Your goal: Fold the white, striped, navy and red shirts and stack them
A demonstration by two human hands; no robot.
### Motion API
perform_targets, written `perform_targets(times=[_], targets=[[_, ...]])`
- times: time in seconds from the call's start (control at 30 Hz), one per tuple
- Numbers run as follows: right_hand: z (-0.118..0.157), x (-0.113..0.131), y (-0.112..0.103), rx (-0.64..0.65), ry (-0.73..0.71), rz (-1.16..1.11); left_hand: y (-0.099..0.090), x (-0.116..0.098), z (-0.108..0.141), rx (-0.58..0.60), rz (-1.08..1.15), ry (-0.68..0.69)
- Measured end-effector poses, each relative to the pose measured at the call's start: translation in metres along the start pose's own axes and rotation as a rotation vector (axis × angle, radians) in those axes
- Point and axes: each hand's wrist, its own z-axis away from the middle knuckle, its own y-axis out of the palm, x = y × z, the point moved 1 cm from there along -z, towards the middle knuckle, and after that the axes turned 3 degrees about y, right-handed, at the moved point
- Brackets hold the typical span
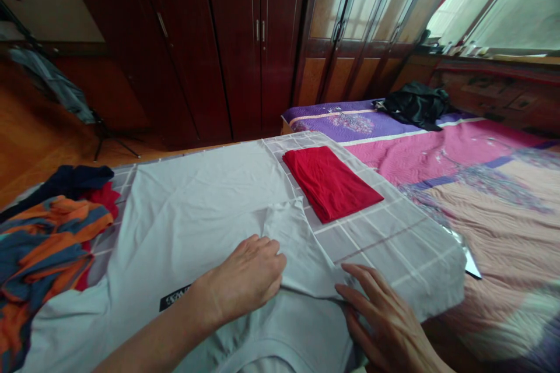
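A light grey shirt lies spread over the table, its neckline near the bottom edge and a small black label with white letters on it. One sleeve is folded inward over the body. My left hand is closed on the shirt fabric beside that folded sleeve, fingers curled down. At the shirt's right edge, my right hand has its fingers apart, the tips touching the cloth near the shoulder. A folded red cloth lies flat beyond my hands, to the right of the shirt.
Orange and blue striped clothes are heaped at the table's left, with dark and red garments. A checked cloth covers the table. On the right is a bed with a black garment. Dark red wardrobes stand behind.
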Motion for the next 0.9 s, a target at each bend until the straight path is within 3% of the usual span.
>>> perform_targets(times=[0.1, 0.2, 0.4, 0.5, 0.63, 0.77, 0.9], targets=[[0.0, 0.002, -0.005, 0.035, -0.018, -0.041, 0.001, -0.005, -0.009, -0.107, -0.002, 0.01], [-0.009, 0.003, -0.007, 0.047, -0.025, -0.057, 0.016, -0.006, -0.018, -0.168, -0.04, -0.023], [-0.058, 0.01, -0.002, 0.041, -0.121, -0.009, 0.051, 0.01, -0.029, -0.3, -0.042, -0.048], [-0.078, 0.014, 0.018, 0.142, -0.233, 0.027, 0.062, 0.019, -0.031, -0.258, 0.018, -0.066], [-0.078, 0.006, 0.044, 0.246, -0.24, 0.096, 0.068, 0.025, -0.031, -0.193, 0.114, -0.11], [-0.082, -0.005, 0.045, 0.238, -0.233, 0.084, 0.066, 0.025, -0.032, -0.161, 0.177, -0.116], [-0.113, -0.017, 0.048, 0.311, -0.279, -0.005, 0.063, 0.024, -0.034, -0.144, 0.236, -0.128]])
